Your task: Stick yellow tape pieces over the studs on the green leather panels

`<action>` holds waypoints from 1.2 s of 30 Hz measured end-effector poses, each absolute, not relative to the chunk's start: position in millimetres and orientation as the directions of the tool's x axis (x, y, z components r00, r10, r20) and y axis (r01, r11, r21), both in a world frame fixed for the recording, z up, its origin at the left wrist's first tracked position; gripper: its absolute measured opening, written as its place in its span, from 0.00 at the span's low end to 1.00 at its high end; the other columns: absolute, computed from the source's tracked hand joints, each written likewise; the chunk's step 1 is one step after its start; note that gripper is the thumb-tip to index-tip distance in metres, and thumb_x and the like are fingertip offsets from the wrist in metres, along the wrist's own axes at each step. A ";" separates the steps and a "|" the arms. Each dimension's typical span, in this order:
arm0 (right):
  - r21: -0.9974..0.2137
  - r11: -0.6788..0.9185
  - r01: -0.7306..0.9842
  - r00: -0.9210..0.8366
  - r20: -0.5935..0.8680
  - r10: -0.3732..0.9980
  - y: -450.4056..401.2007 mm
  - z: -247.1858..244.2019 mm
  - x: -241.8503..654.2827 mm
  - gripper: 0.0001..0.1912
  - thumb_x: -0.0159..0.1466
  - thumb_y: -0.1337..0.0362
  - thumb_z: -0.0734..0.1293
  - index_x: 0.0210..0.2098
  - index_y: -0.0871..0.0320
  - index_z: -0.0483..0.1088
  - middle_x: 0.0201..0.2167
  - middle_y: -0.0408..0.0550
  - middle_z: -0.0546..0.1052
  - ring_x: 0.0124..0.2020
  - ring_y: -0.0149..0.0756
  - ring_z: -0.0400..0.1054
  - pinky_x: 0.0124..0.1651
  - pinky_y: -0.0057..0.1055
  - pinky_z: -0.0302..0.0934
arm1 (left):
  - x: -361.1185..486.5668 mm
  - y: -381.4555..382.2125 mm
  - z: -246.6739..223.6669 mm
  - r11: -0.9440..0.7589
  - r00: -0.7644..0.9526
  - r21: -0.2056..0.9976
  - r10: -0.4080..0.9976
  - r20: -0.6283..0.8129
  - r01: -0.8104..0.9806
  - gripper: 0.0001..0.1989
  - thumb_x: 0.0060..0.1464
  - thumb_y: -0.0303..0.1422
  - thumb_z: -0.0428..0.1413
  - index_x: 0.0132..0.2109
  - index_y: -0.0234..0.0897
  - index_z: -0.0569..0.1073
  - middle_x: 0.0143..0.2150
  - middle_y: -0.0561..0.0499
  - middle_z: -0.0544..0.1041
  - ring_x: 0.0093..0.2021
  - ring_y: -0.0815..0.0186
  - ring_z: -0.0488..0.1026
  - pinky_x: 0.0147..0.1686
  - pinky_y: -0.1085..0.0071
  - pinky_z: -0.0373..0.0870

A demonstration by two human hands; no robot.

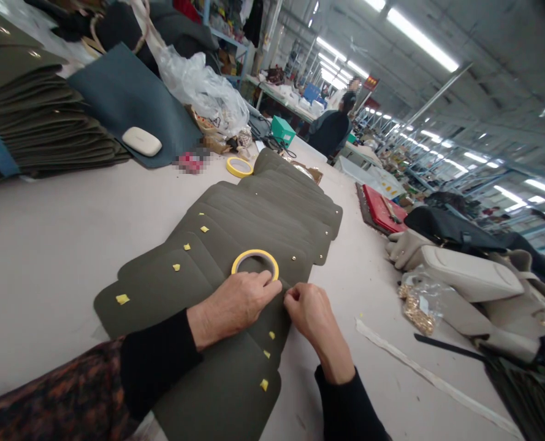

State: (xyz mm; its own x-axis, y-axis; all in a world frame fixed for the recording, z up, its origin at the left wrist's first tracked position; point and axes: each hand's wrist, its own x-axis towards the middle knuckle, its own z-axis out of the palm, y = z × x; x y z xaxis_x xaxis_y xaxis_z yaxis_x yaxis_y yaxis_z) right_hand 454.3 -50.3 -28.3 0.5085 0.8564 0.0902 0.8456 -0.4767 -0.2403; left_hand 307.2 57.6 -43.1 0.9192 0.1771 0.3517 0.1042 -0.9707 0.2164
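Observation:
My left hand (240, 304) is closed on a roll of yellow tape (235, 264), held over a spread of overlapping dark olive panels (217, 346). Just to its right, my right hand (309, 309) is pinched at the panels' right edge; whatever its fingertips hold is hidden. Small yellow tape pieces stick to the panels, among them one at the left corner (122, 299) and one near the lower right edge (263, 384). Small shiny metal dots (293, 258) show along the right side of the upper panels.
A second tape roll (239, 166) lies at the far end. Stacked olive panels (46, 122) and a white case (141, 141) on a dark blue sheet (129, 92) sit at left. Beige bags (469, 269), a bag of gold hardware (419, 306) and a pale strip (419, 367) lie right. A person (331, 128) sits beyond.

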 end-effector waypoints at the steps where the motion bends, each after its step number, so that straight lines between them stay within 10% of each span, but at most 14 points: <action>1: -0.255 -0.446 0.858 0.478 0.078 0.875 -56.8 -28.9 451.5 0.11 0.54 0.72 0.63 0.19 0.56 0.74 0.18 0.47 0.76 0.21 0.36 0.70 0.24 0.27 0.53 | 305.8 59.0 -42.3 -0.968 0.916 0.228 0.182 0.358 0.103 0.07 0.61 0.24 0.46 0.40 0.37 0.67 0.35 0.51 0.69 0.32 0.64 0.68 0.31 0.69 0.67; 9: -0.768 -0.204 0.607 0.538 0.208 0.817 -85.2 -29.5 442.6 0.10 0.62 0.63 0.63 0.39 0.57 0.75 0.34 0.48 0.79 0.32 0.36 0.72 0.37 0.30 0.66 | 299.1 61.5 -38.9 -0.905 0.855 0.423 0.191 0.483 -0.037 0.11 0.63 0.27 0.46 0.50 0.38 0.68 0.35 0.52 0.74 0.37 0.69 0.73 0.38 0.76 0.70; 18: -0.563 0.026 0.826 0.267 0.431 0.862 -76.2 -20.9 428.6 0.09 0.64 0.70 0.61 0.39 0.57 0.72 0.35 0.48 0.76 0.35 0.33 0.70 0.40 0.30 0.65 | 297.0 55.1 -42.8 -0.918 0.850 0.392 0.161 0.502 -0.058 0.25 0.62 0.30 0.51 0.64 0.33 0.53 0.47 0.45 0.77 0.43 0.66 0.76 0.44 0.71 0.74; 29: -0.370 -0.012 0.929 0.230 0.552 0.801 -78.0 -26.0 421.2 0.08 0.61 0.71 0.61 0.31 0.57 0.71 0.23 0.42 0.73 0.23 0.28 0.67 0.30 0.26 0.61 | 294.8 53.6 -30.7 -0.888 0.911 0.459 0.185 0.369 -0.006 0.06 0.62 0.25 0.46 0.43 0.37 0.66 0.36 0.53 0.73 0.36 0.68 0.73 0.35 0.74 0.70; 36: -0.853 -0.267 0.449 0.710 0.159 0.686 -67.7 -31.4 428.6 0.07 0.57 0.61 0.66 0.26 0.58 0.72 0.19 0.42 0.74 0.20 0.31 0.68 0.25 0.27 0.63 | 294.8 46.7 -28.2 -0.958 0.851 0.286 0.170 0.496 0.024 0.08 0.61 0.25 0.45 0.36 0.36 0.66 0.30 0.52 0.70 0.29 0.67 0.68 0.27 0.72 0.65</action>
State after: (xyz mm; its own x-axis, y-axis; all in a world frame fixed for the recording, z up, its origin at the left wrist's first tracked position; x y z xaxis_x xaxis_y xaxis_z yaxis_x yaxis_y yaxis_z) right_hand 428.6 -67.7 -31.4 0.7104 0.6856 0.1593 0.4487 -0.2667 -0.8530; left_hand 294.8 46.7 -28.2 0.8514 0.1701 0.4962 0.0244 -0.9578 0.2864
